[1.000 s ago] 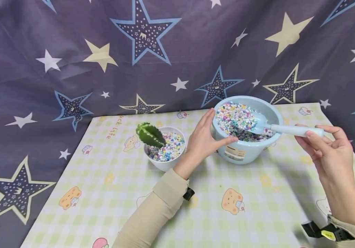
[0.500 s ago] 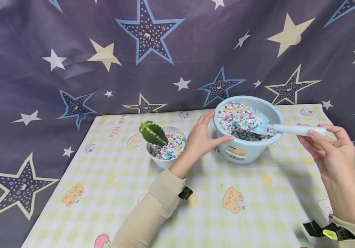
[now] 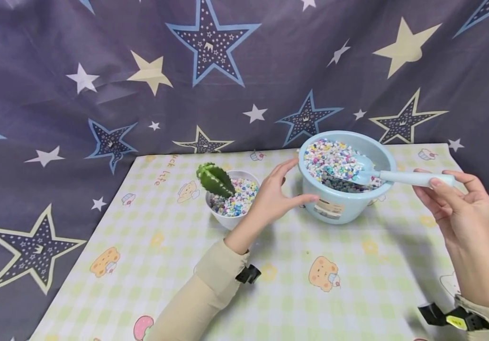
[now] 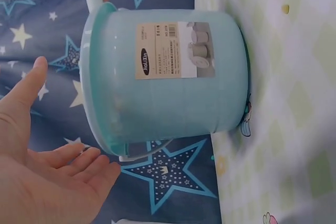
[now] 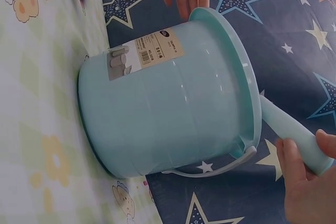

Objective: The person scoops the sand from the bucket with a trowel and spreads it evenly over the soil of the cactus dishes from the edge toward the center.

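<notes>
Scooping step, frame right: right hand (image 3: 457, 203) pinches scoop (image 3: 391, 177) handle in pebble bucket (image 3: 347, 206); left hand (image 3: 275, 196) fingers spread beside it. Next prob. needs level lift w/ load.

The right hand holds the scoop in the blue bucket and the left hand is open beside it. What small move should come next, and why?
Probably lift the scoop with a load of pebbles. Its blade already lies in the pebbles of the blue bucket, the right hand pinches the handle end, and the left hand waits open beside the bucket wall, apparently not touching it. The white pot with the cactus stands close by.
</notes>
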Action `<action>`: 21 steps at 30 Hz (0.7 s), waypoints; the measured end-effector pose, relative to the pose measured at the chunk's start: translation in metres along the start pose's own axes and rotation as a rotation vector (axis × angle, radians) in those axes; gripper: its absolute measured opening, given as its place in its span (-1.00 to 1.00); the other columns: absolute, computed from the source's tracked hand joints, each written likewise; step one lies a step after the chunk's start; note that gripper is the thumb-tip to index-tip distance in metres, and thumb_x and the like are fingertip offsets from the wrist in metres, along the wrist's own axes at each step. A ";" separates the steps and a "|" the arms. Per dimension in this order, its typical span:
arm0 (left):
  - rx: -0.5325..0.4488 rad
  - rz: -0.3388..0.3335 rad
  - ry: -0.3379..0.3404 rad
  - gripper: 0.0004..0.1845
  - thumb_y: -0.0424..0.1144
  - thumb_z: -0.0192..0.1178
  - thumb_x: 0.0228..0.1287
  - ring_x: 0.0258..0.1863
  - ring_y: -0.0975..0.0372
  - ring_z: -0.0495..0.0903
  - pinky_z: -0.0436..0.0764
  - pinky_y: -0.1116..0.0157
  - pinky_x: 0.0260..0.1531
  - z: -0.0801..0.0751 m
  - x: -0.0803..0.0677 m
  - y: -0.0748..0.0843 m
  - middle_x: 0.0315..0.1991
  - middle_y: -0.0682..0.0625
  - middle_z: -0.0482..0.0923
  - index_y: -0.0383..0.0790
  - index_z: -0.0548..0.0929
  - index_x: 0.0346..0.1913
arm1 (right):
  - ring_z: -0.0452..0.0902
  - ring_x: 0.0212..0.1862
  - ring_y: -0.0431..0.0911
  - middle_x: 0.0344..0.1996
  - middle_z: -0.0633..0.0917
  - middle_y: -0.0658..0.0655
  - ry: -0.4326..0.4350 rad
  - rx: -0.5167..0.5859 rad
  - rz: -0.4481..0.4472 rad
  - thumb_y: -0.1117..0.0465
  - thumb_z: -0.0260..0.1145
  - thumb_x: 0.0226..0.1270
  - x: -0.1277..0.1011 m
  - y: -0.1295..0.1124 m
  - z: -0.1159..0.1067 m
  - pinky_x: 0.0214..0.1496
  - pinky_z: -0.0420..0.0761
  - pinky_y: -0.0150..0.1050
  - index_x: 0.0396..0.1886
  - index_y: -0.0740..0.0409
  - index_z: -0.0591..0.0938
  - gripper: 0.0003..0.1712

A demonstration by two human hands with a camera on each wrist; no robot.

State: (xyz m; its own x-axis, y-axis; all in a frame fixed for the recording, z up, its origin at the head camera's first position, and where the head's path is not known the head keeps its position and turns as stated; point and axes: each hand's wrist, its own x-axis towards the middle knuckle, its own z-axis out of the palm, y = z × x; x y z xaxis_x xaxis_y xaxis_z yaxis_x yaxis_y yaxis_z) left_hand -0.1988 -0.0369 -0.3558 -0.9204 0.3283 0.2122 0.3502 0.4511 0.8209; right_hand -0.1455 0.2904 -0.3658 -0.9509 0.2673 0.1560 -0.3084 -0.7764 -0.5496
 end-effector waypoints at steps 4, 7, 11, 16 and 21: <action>-0.038 -0.020 -0.008 0.01 -0.02 0.54 0.03 0.50 0.19 0.26 0.33 0.23 0.49 -0.004 -0.010 0.000 0.51 0.03 0.26 0.00 0.24 0.53 | 0.75 -0.14 0.26 -0.23 0.74 0.49 0.000 0.016 -0.001 0.74 0.01 0.29 -0.001 0.000 -0.001 -0.15 0.74 0.01 -0.11 0.43 0.48 -0.70; -0.052 -0.035 -0.017 0.01 -0.02 0.54 0.03 0.50 0.21 0.26 0.31 0.25 0.49 -0.007 -0.018 0.000 0.51 0.04 0.27 0.00 0.23 0.53 | 0.75 -0.14 0.27 -0.23 0.74 0.50 0.001 0.020 -0.004 0.75 0.01 0.29 -0.002 0.000 -0.001 -0.15 0.74 0.02 -0.11 0.43 0.49 -0.70; -0.038 -0.030 -0.020 0.02 -0.02 0.56 0.00 0.49 0.23 0.28 0.31 0.27 0.49 -0.013 -0.029 -0.002 0.50 0.05 0.28 -0.03 0.25 0.53 | 0.76 -0.14 0.26 -0.22 0.75 0.49 0.004 0.014 -0.008 0.74 0.01 0.29 -0.002 0.000 -0.001 -0.15 0.74 0.02 -0.11 0.43 0.49 -0.70; -0.029 -0.020 -0.021 0.01 -0.03 0.56 -0.01 0.48 0.25 0.30 0.30 0.27 0.49 -0.025 -0.043 -0.004 0.50 0.13 0.28 0.02 0.26 0.52 | 0.75 -0.14 0.26 -0.23 0.74 0.52 -0.008 0.030 -0.003 0.74 0.00 0.30 -0.003 0.001 -0.001 -0.14 0.74 0.02 -0.12 0.43 0.48 -0.71; 0.062 0.033 -0.014 0.00 -0.02 0.56 -0.01 0.48 0.20 0.31 0.37 0.19 0.46 -0.039 -0.062 -0.006 0.50 0.11 0.29 0.01 0.28 0.51 | 0.75 -0.14 0.27 -0.23 0.74 0.51 -0.009 0.034 -0.004 0.74 -0.01 0.31 -0.003 0.001 -0.001 -0.14 0.74 0.01 -0.11 0.42 0.48 -0.71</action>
State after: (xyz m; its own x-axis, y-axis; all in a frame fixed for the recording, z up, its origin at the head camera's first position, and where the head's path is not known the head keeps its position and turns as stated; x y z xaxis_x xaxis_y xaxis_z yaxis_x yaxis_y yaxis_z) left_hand -0.1507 -0.0922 -0.3532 -0.9060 0.3548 0.2307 0.3905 0.4906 0.7790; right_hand -0.1430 0.2893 -0.3682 -0.9499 0.2652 0.1653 -0.3124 -0.7944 -0.5209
